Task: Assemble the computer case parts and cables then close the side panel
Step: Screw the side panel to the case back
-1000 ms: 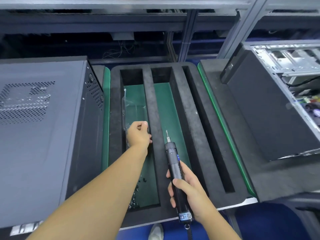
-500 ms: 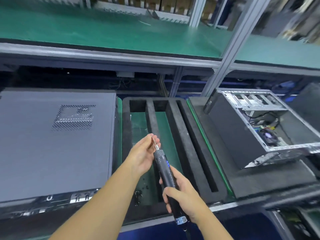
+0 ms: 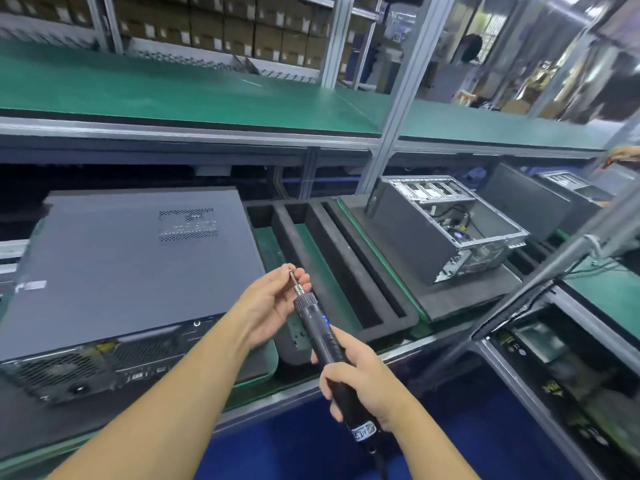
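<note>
Between the two hands: black cylindrical electric screwdriver (image 3: 323,336) is slanting up and to the left, bit tip uppermost.
Right hand (image 3: 360,382): is gripping the screwdriver's lower barrel, fingers wrapped closed.
Left hand (image 3: 273,299): is pinching around the bit tip, likely seating a screw, too small to tell.
Closed grey metal computer case (image 3: 131,268): is lying flat on the counter (image 3: 450,336), just left of both hands, nearer the left.

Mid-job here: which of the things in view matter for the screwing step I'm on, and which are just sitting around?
In the job:
electric screwdriver, in the right hand
left hand, fingers at the bit
closed case
foam tray

Lying about:
open case
upper green shelf
stacked cartons
</note>
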`<action>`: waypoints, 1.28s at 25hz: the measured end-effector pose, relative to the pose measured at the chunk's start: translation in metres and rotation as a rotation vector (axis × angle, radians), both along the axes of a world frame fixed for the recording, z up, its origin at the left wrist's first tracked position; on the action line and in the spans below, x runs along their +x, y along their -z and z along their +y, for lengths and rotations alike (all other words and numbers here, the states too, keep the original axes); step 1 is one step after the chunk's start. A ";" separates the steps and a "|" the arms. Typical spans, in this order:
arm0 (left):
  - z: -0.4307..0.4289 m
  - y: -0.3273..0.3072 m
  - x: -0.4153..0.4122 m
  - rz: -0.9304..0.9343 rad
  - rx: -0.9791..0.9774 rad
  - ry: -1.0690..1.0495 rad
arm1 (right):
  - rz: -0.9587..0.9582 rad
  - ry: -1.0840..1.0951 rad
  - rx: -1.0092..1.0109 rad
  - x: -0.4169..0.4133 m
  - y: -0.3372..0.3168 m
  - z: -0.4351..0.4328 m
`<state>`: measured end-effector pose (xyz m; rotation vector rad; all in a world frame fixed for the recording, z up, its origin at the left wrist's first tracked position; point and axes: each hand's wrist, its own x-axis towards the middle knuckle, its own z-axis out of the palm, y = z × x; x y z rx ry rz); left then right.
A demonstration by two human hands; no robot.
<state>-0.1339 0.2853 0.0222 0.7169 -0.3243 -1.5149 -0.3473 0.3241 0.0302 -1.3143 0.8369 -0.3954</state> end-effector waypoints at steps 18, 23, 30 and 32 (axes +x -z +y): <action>0.176 -0.013 0.096 -0.367 0.248 -0.315 | 0.090 -0.274 -0.221 0.113 0.028 0.137; 0.218 0.000 0.124 -0.410 0.311 -0.388 | 0.124 -0.344 -0.183 0.139 0.039 0.169; 0.219 0.027 0.153 -0.350 0.502 -0.317 | 0.198 -0.315 -0.148 0.175 0.059 0.186; 0.211 0.030 0.158 -0.331 0.516 -0.282 | 0.201 -0.286 -0.137 0.182 0.063 0.186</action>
